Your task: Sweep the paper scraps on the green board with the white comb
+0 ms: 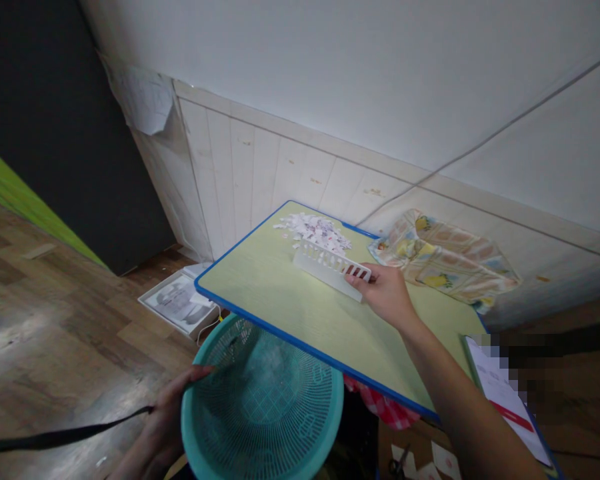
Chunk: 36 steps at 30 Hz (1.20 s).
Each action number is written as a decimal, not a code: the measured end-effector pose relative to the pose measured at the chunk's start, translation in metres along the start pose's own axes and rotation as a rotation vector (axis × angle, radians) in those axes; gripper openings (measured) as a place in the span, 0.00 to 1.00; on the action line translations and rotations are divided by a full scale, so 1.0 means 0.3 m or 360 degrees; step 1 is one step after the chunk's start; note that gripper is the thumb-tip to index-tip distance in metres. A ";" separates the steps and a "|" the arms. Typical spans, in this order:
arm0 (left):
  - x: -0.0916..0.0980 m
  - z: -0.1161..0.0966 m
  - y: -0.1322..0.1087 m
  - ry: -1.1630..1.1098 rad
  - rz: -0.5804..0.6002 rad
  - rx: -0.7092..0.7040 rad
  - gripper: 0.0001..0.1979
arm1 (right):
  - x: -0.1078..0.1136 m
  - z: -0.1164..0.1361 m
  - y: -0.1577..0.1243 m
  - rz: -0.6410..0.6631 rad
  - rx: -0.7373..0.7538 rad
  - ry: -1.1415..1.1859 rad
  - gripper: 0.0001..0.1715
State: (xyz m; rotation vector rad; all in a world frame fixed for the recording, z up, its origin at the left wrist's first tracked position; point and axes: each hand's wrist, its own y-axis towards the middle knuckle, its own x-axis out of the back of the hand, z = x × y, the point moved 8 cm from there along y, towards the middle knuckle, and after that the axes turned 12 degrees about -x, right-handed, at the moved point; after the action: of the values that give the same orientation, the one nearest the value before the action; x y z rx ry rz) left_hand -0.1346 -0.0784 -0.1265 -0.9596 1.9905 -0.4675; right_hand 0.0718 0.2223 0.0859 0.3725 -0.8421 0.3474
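Note:
My right hand (387,292) grips one end of a long white slotted plastic tray (330,265) that lies on the pale green table (280,300). Just behind the tray, near the table's far edge, sits a pile of small torn paper scraps (316,231). My left hand (167,417) holds the rim of a round teal plastic basket (263,400) below the table's near blue edge. Inside the basket I see only its mesh.
A patterned cloth (445,257) lies at the back right of the table by the white wall. A printed sheet (505,393) sits at the right edge. On the wood floor lie a framed picture (180,303), a black strap (60,437) and scissors (400,463).

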 end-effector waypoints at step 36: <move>-0.059 -0.066 -0.057 0.0124 0.0009 -0.0096 0.10 | 0.076 -0.025 -0.332 0.0008 0.0129 0.0024 0.11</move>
State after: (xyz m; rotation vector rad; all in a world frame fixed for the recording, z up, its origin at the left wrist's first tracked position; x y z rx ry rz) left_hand -0.1373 -0.0762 -0.0951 -0.9861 2.0871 -0.4500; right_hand 0.1345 0.1414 0.0808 0.4424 -0.8159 0.3895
